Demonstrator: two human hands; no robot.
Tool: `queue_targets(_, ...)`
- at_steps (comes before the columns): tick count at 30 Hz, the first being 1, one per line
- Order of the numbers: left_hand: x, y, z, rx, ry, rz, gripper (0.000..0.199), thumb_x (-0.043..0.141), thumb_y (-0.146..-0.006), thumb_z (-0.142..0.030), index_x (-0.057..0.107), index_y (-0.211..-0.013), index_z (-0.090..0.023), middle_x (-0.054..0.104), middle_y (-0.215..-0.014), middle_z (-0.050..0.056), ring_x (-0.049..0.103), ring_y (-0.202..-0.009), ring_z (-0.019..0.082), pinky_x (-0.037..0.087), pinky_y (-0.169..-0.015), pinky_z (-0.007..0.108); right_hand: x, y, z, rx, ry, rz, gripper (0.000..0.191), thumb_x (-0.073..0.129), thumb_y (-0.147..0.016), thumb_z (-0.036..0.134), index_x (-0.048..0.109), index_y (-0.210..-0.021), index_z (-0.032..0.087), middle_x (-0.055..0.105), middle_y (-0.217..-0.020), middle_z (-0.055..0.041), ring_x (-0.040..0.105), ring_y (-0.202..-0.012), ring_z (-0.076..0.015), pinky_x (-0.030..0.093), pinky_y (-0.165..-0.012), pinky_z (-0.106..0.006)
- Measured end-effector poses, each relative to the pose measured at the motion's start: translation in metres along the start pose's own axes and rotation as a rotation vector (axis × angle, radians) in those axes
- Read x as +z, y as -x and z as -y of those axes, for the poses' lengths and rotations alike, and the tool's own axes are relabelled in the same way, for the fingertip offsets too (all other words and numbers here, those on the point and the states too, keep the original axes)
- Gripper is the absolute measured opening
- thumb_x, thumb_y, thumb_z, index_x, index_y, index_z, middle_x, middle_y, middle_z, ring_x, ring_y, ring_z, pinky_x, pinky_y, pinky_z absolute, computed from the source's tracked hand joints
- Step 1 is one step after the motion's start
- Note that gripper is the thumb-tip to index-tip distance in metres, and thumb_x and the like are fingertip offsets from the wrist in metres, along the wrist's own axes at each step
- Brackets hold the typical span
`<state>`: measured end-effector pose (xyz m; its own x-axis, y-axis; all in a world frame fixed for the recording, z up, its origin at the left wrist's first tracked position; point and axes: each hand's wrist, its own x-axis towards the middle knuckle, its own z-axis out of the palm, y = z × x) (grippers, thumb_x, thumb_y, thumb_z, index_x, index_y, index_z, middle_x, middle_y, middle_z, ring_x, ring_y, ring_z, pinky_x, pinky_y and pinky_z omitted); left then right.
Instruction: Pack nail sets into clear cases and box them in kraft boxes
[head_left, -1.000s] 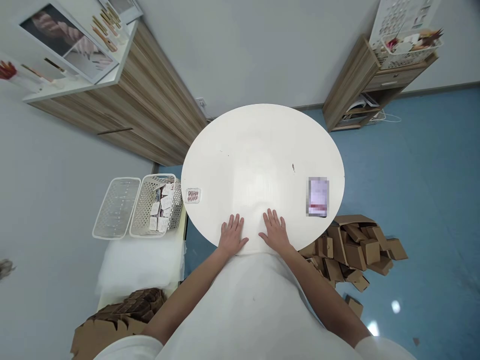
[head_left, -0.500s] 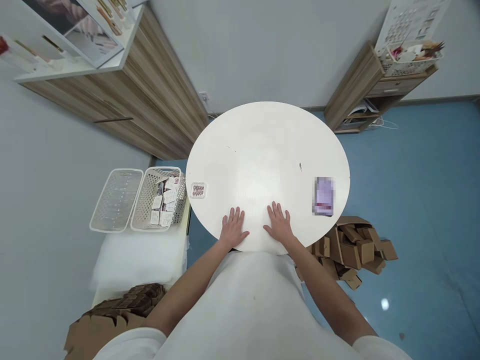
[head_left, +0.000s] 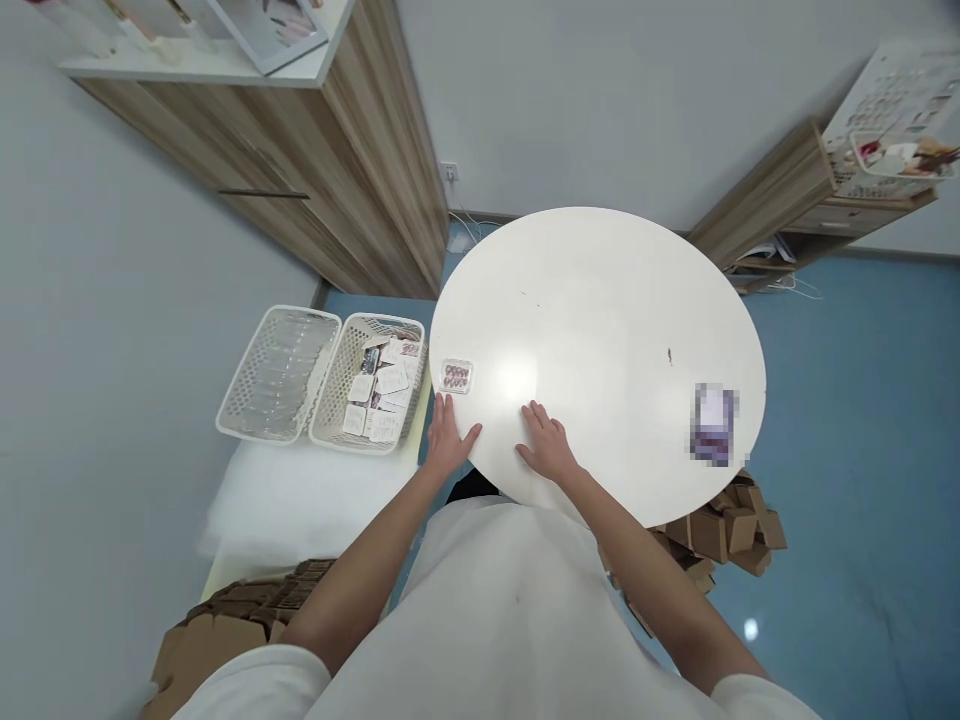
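My left hand point(head_left: 447, 440) is at the near left edge of the round white table point(head_left: 585, 300), fingers stretched out, holding nothing. Its fingertips are just below a small clear case point(head_left: 456, 376) with dark reddish pieces inside. My right hand point(head_left: 549, 446) lies on the tabletop near the front edge, fingers spread, nothing in it. At the right side of the table is a purple item point(head_left: 712, 425), blurred by pixelation.
Left of the table stand a white basket point(head_left: 341, 400) of small cards and packs and another basket point(head_left: 262, 370) with clear plastic pieces. Cardboard boxes point(head_left: 739, 530) lie on the floor at right; folded cardboard point(head_left: 210, 650) is at lower left. A wooden cabinet point(head_left: 360, 150) stands behind.
The view has shifted, so the table appears further right. My left hand has moved left across the table, close to the clear case. My right hand has also moved left relative to the table.
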<state>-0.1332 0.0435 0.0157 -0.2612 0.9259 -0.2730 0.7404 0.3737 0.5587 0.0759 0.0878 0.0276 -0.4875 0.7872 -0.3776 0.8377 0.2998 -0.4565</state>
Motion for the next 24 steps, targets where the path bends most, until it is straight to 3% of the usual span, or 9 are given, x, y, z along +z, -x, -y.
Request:
queue_targets(5, -0.028, -0.037, 0.025, -0.058, 0.313, 0.056, 0.076, 0.045, -0.079, -0.039, 0.004, -0.139, -0.017, 0.008, -0.146, 0.008, 0.012, -0.132, 0.025, 0.019, -0.106, 0.038, 0.002, -0.05, 0.05, 0.044, -0.385, 0.087, 0.077, 0.05, -0.074, 0.047, 0.015, -0.137, 0.018, 0.015, -0.145, -0.008, 0.015, -0.132, -0.0202, 0.022, -0.104, -0.037)
queue_targets(11, -0.032, -0.057, 0.037, -0.142, 0.586, 0.183, 0.068, 0.042, -0.077, -0.025, 0.013, -0.138, -0.017, 0.021, -0.142, 0.009, 0.025, -0.128, 0.025, 0.031, -0.101, 0.037, 0.009, -0.08, 0.082, 0.112, -0.864, 0.124, 0.082, 0.056, -0.071, 0.047, 0.014, -0.137, 0.021, 0.009, -0.146, -0.0061, 0.019, -0.131, -0.0199, 0.031, -0.101, -0.036)
queue_targets(18, -0.027, -0.046, 0.025, -0.11, 0.708, 0.178, 0.062, 0.042, -0.075, -0.019, 0.024, -0.135, -0.017, 0.035, -0.136, 0.01, 0.035, -0.123, 0.023, 0.033, -0.099, 0.039, 0.008, -0.066, 0.078, 0.137, -0.98, 0.081, 0.077, 0.058, -0.071, 0.044, 0.02, -0.136, 0.024, 0.007, -0.146, -0.0044, 0.02, -0.13, -0.0204, 0.026, -0.104, -0.038)
queue_targets(24, -0.003, -0.032, -0.003, 0.002, 0.695, 0.148, 0.06, 0.043, -0.074, -0.019, 0.028, -0.133, -0.018, 0.037, -0.135, 0.008, 0.037, -0.122, 0.021, 0.035, -0.099, 0.037, 0.002, -0.035, 0.051, 0.13, -0.993, -0.052, 0.072, 0.06, -0.07, 0.038, 0.026, -0.133, 0.027, 0.009, -0.145, -0.0025, 0.021, -0.13, -0.0213, 0.027, -0.104, -0.04)
